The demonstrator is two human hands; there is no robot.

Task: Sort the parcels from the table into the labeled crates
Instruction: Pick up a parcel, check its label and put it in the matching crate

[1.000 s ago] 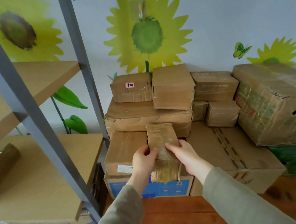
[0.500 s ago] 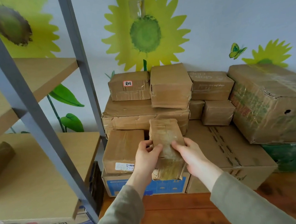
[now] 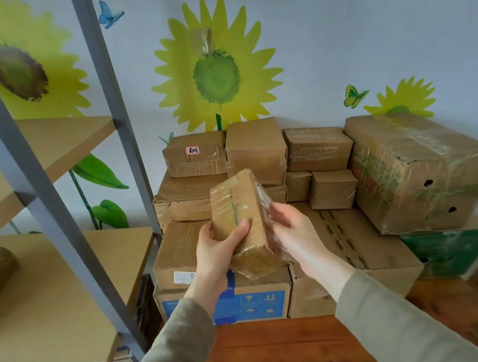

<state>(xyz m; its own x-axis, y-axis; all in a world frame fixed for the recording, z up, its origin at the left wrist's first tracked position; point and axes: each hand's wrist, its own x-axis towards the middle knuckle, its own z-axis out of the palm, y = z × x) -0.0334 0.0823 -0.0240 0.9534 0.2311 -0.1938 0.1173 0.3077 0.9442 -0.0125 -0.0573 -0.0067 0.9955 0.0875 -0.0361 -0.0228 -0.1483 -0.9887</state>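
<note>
Gripping a small taped parcel (image 3: 239, 210) at centre frame, in front of the stacked cartons (image 3: 354, 239), tilted toward the camera, probably for reading a label before choosing a crate. Grasps the lower left edge with the left hand (image 3: 214, 253), thumb across the front; curls the right hand (image 3: 295, 233) round the right side. Shows a long box shape, brown cardboard under glossy, wrinkled tape. Shows no labeled crate; wooden table (image 3: 277, 352) at bottom edge.
</note>
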